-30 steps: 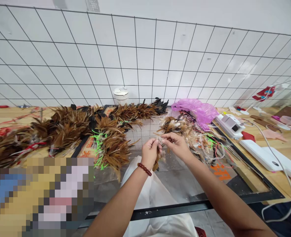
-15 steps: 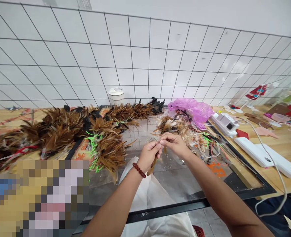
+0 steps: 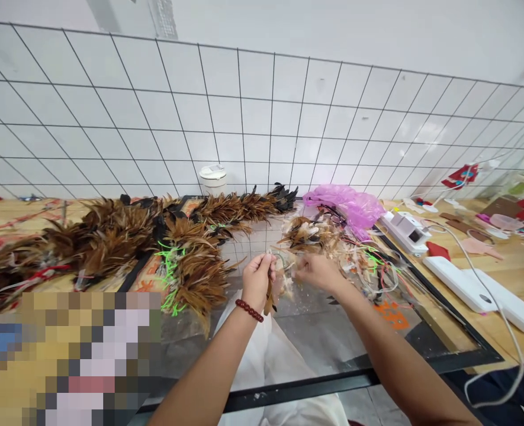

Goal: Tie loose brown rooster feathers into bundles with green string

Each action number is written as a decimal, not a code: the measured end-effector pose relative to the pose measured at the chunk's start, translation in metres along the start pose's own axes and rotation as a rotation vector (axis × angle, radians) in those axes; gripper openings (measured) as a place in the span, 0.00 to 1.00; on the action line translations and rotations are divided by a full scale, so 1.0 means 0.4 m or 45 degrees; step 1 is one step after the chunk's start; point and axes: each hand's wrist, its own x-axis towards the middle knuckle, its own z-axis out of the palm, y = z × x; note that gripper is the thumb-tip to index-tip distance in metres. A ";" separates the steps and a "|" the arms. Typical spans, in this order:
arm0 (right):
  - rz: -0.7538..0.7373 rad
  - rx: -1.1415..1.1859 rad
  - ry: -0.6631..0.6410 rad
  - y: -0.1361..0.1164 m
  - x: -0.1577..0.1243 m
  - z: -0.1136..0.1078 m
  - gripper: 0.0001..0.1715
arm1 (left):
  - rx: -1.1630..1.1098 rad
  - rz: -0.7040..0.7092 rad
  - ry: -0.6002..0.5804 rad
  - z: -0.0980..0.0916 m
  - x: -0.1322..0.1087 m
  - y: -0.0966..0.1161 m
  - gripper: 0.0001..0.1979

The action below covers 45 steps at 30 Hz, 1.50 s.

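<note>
My left hand, with a red bead bracelet at the wrist, is closed round a small bunch of brown feathers that hangs below the fist. My right hand pinches something thin just to the right of it, a short gap between the two hands. Both are held above the glass tabletop. A loose heap of pale and brown feathers with coloured strings lies right behind my hands.
Long bundles of brown feathers with green and red ties cover the left of the table. A white cup stands by the tiled wall, a pink plastic bag behind the heap, white devices with a cable on the wooden bench at right.
My hands were pressed together at the feather bunch; now they have drawn apart a little, the right one moving rightward. The view has shifted slightly.
</note>
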 end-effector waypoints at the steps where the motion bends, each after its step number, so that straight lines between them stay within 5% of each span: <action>1: -0.004 -0.002 0.002 0.000 0.001 0.000 0.09 | -0.007 -0.004 0.000 0.001 -0.001 -0.001 0.18; 9: -0.163 0.929 0.002 -0.016 -0.008 -0.013 0.10 | -0.171 -0.172 -0.157 0.013 -0.012 -0.018 0.17; 15: -0.419 0.968 -0.066 -0.065 -0.035 0.023 0.13 | -0.310 -0.249 -0.244 0.004 -0.004 -0.012 0.17; 26: -0.099 1.704 0.045 -0.059 -0.008 -0.002 0.22 | -0.132 -0.240 -0.523 0.015 -0.038 -0.002 0.17; 30: -0.179 1.765 0.013 -0.041 -0.014 -0.023 0.20 | -0.137 -0.256 -0.402 0.016 -0.033 -0.010 0.17; 35: -0.394 1.506 -0.257 -0.022 -0.018 -0.033 0.16 | -0.114 -0.253 -0.249 0.018 -0.025 -0.004 0.18; 41: -0.400 1.384 0.061 -0.039 -0.007 -0.009 0.15 | 0.011 -0.249 -0.340 0.021 -0.034 -0.004 0.20; 45: -0.440 1.385 0.116 -0.043 -0.002 -0.001 0.15 | 0.130 -0.179 -0.429 0.018 -0.033 -0.011 0.19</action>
